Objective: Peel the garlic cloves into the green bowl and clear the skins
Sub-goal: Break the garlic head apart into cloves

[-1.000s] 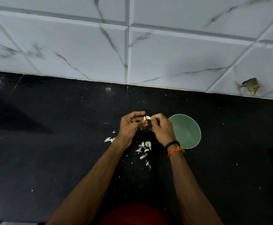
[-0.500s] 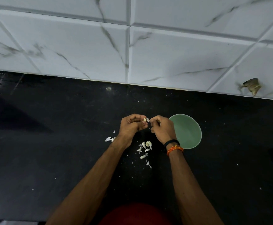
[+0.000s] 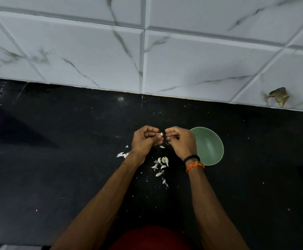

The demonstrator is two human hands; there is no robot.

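While the left hand (image 3: 145,139) pinches the small pale garlic clove (image 3: 161,134), curled right hand (image 3: 180,141) seems empty; papery skin tears easily, grip its tip

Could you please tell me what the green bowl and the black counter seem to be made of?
The round green bowl looks like matte plastic or melamine: even colour, dull sheen. The black counter looks like polished stone, perhaps granite: faint speckles and soft reflections.

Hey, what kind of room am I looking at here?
Most likely a home kitchen: a black stone counter runs against a wall of white marble-look tiles, and a green bowl sits beside loose garlic cloves and skins on the counter.
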